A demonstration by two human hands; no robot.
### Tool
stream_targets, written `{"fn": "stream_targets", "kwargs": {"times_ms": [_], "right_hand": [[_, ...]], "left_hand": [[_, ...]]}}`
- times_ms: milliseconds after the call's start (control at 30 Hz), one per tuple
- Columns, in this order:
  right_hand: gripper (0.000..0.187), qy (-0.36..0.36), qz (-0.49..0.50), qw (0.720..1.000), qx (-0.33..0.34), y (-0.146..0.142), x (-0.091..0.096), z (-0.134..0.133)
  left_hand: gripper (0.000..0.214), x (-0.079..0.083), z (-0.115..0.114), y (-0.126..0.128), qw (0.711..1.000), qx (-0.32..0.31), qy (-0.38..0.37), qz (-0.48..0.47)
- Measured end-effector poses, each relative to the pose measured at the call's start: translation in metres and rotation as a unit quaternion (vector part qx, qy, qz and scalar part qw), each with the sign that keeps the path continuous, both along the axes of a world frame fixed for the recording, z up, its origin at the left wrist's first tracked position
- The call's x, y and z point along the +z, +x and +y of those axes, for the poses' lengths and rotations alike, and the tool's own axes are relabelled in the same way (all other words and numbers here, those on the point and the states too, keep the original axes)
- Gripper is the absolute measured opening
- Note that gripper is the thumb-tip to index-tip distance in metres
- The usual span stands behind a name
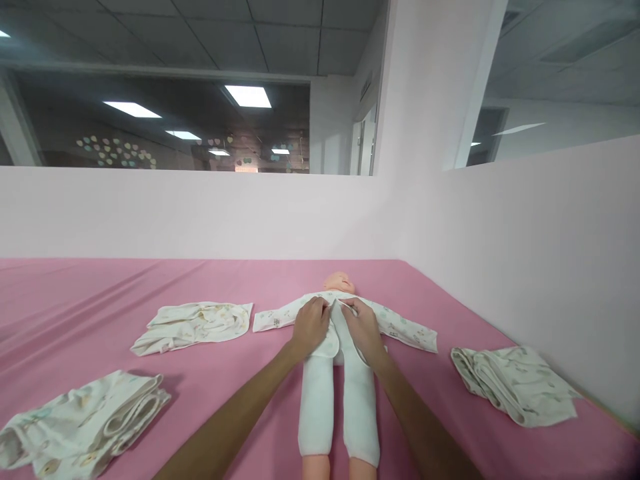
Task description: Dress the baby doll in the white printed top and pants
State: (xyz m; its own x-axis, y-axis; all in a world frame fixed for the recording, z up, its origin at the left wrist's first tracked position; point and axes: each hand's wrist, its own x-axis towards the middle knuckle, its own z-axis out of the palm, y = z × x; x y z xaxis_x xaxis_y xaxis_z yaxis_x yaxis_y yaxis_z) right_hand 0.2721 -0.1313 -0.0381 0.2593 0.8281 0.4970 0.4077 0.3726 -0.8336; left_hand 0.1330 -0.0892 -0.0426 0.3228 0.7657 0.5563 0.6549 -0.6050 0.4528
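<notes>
One pink sheet (225, 380). One doll (340, 283), on its back, head near the sheet's far edge. One patterned shirt (327, 345), worn by doll. One folded garment (520, 383), right edge. Left hand (313, 327), right hand (364, 330): fingers pinching the shirt's front.

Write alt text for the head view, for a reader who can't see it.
A left hand and right hand pinch the front of a patterned top on a doll lying on its back in white pants on a pink sheet. Folded cloths lie two to the left, one to the right; behind is a pale wall.
</notes>
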Motion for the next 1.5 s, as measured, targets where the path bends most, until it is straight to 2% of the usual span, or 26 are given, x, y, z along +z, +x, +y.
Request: {"fn": "stream_targets", "kwargs": {"times_ms": [300,500,733,967,1100,1200,1367,1500], "right_hand": [[0.022,0.004,-0.035,0.999,-0.003,-0.003,-0.001,0.007],[0.024,0.011,-0.082,0.996,-0.021,-0.004,-0.003,0.006],[0.026,0.017,-0.118,0.993,-0.01,-0.011,0.001,-0.001],[0.03,0.01,-0.13,0.991,0.002,-0.013,0.0,-0.004],[0.034,0.014,-0.181,0.983,-0.008,-0.013,-0.005,-0.001],[0.036,0.014,-0.226,0.974,-0.025,-0.015,-0.006,-0.001],[0.033,0.014,-0.249,0.968,-0.04,-0.016,-0.005,-0.003],[0.033,-0.003,-0.209,0.976,-0.052,-0.016,-0.004,-0.005]], "left_hand": [[0.017,-0.002,0.001,0.005,0.999,-0.019,0.021,-0.021],[0.017,0.0,-0.001,0.004,1.0,-0.019,0.003,-0.013],[0.017,0.0,0.001,0.004,0.999,-0.018,-0.021,-0.033],[0.02,0.004,0.002,0.001,0.987,-0.052,-0.101,-0.113],[0.014,0.006,0.006,-0.005,0.954,-0.129,-0.212,-0.165],[0.018,0.004,0.01,-0.007,0.933,-0.135,-0.258,-0.213],[0.02,0.0,0.015,-0.006,0.931,-0.127,-0.254,-0.229],[0.02,-0.001,0.014,-0.004,0.929,-0.124,-0.254,-0.24]]}}
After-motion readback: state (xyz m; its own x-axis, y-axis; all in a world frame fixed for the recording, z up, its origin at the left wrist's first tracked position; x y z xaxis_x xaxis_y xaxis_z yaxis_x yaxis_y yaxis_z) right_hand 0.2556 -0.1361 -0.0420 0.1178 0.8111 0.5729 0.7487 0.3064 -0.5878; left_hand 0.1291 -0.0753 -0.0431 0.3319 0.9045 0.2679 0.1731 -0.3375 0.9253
